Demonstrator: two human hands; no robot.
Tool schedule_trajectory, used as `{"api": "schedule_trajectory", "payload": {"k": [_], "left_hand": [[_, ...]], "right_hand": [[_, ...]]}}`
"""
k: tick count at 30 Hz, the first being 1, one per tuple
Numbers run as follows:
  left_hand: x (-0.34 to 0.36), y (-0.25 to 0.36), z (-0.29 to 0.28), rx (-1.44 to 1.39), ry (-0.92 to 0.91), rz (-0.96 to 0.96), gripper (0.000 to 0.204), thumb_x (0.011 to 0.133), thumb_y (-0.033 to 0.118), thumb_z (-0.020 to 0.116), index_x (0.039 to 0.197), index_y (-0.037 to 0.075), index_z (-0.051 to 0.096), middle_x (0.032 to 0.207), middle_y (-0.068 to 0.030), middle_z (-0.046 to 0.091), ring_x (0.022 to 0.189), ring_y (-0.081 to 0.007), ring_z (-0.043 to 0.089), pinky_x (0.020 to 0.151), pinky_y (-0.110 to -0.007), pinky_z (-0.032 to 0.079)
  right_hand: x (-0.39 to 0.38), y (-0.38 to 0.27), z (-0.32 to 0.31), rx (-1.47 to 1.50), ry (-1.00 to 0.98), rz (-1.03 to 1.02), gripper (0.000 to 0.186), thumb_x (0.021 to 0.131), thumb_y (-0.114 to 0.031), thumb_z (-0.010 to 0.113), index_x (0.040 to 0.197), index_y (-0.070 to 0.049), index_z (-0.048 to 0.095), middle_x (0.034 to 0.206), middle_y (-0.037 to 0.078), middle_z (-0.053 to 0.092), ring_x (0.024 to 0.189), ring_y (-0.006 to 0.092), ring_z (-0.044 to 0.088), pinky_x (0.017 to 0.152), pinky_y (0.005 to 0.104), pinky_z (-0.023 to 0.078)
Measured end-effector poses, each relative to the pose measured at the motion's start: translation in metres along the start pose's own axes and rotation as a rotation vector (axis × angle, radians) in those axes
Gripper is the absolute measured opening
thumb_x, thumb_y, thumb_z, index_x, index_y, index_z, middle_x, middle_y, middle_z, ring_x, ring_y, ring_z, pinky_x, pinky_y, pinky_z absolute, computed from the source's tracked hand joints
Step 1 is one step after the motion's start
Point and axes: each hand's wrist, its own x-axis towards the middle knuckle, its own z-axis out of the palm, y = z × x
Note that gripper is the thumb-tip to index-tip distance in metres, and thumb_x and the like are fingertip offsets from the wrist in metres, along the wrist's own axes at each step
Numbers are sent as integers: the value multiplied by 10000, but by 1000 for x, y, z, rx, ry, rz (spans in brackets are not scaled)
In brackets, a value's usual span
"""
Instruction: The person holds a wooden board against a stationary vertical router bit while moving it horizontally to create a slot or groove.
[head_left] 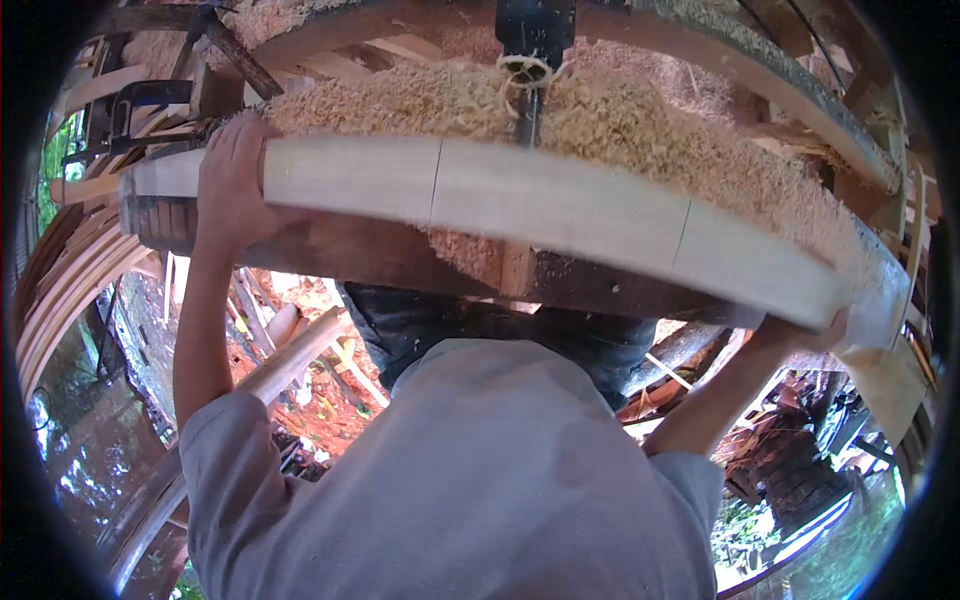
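A long pale wooden board [540, 210], with two dark lines drawn across its face, lies along the front of the sawdust-covered worktable [370, 250]. Near its left end, my left hand [235, 180] grips the board with the fingers over its far edge. My right hand [800, 328], smeared by motion, is closed on the board's right end, and its fingers are partly hidden. Just beyond the board's middle, a dark machine head [535, 28] hangs over a narrow upright metal blade or shaft [528, 115]. Its lower end is hidden behind the board.
Heaped sawdust [640, 125] covers the table behind the board. A black clamp [130, 105] sits at the far left, above stacked wooden strips [75, 290]. A curved beam [760, 75] spans the back. A round pole [270, 375] slants at lower left; wood scraps litter the ground.
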Motion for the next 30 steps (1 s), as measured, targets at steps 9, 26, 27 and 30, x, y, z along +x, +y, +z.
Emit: {"api": "schedule_trajectory", "payload": {"k": [9, 26, 27, 30], "left_hand": [[-4, -3, -1, -30, 22, -17, 687, 561, 453, 839, 1040, 38, 571, 991, -172, 596, 976, -426, 584, 888, -510, 444], [-5, -10, -2, -80, 88, 149, 598, 563, 363, 800, 1001, 20, 582, 965, -185, 611, 922, -415, 602, 854, -478, 464], [-5, -14, 0, -81, 66, 52, 585, 570, 341, 800, 1008, 23, 580, 959, -179, 605, 925, -409, 605, 848, -475, 467], [1, -9, 0, -51, 90, 22, 572, 570, 324, 798, 1006, 24, 580, 953, -175, 598, 928, -413, 607, 841, -482, 471]], "right_hand": [[-21, 5, 49, -156, 286, -132, 542, 879, -416, 408, 1029, 64, 611, 1041, 240, 607, 965, 422, 601, 996, 584, 447], [-18, 17, 3, -90, -545, -165, 663, 816, -461, 451, 1111, 110, 615, 1148, 307, 598, 1107, 408, 597, 998, 511, 479], [-9, 21, 20, -78, -476, -125, 648, 815, -454, 466, 1109, 106, 606, 1130, 294, 586, 1095, 402, 586, 999, 508, 470], [8, 11, 59, -76, -273, -20, 606, 812, -436, 512, 1102, 92, 577, 1076, 255, 550, 1058, 384, 551, 1004, 500, 444]]}}
